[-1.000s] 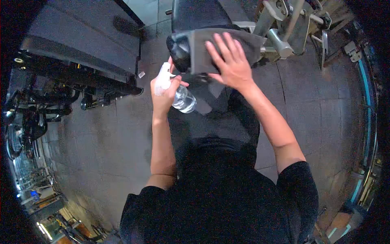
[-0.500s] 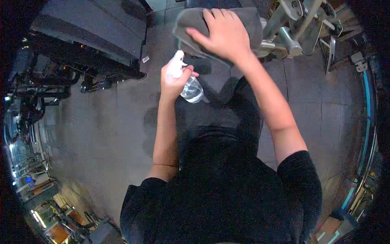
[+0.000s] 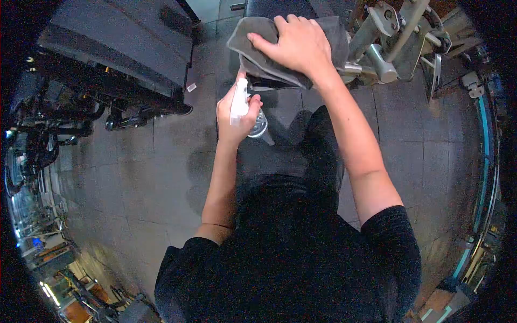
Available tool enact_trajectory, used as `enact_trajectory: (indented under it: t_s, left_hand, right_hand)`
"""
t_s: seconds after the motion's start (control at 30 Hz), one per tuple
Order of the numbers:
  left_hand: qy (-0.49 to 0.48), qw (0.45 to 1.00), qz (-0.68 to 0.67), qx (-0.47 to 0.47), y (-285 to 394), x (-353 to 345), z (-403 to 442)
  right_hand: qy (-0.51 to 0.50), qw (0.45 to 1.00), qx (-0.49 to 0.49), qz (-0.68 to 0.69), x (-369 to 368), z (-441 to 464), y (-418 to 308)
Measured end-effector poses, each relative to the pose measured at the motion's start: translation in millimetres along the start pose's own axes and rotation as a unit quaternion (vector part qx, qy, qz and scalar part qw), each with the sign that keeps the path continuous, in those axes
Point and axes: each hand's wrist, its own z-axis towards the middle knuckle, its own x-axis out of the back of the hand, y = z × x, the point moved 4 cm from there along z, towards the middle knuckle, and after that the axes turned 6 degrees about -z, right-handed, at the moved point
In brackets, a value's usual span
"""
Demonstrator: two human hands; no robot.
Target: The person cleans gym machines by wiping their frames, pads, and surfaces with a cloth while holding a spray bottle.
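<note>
My left hand (image 3: 235, 117) is wrapped around a spray bottle with a white trigger head (image 3: 240, 99) and a clear body (image 3: 259, 126), which shows partly behind the fingers. Its index finger reaches up to the near edge of a grey cloth (image 3: 250, 37), though I cannot tell whether it touches. My right hand (image 3: 299, 46) lies over the cloth, thumb apart and the other fingers bent toward its far edge. The cloth is draped over a dark padded surface (image 3: 280, 7), most of which it hides. One corner lifts at the left.
Metal machine arms (image 3: 381, 64) stand just right of the cloth. On the left is a large dark machine panel (image 3: 124, 37) with a black frame. A small white scrap (image 3: 191, 87) lies on the tiled floor (image 3: 156, 177). My leg (image 3: 322, 151) is below the cloth.
The spray bottle has turned, so its body is more hidden by my left hand, and the index finger now points up at the cloth. My right hand stays on the cloth, slightly lower in view.
</note>
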Motion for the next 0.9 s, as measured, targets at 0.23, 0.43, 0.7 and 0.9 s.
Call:
enact_trajectory:
  t_s: [0.23, 0.43, 0.7, 0.9]
  left_hand:
    - [-0.037, 0.995, -0.072, 0.062, 10, -4, -6]
    - [-0.044, 0.997, -0.051, 0.038, -20, 3, -11]
    - [-0.048, 0.998, -0.030, -0.018, -16, -1, -22]
    - [-0.040, 0.997, 0.016, 0.066, 7, 1, -11]
  right_hand:
    - [-0.139, 0.988, -0.021, 0.064, -5, 16, 14]
    - [0.218, 0.973, 0.058, -0.043, -27, -93, 4]
    - [-0.083, 0.996, 0.014, 0.022, -18, 11, -26]
    - [-0.277, 0.948, 0.105, 0.113, -58, 72, -29]
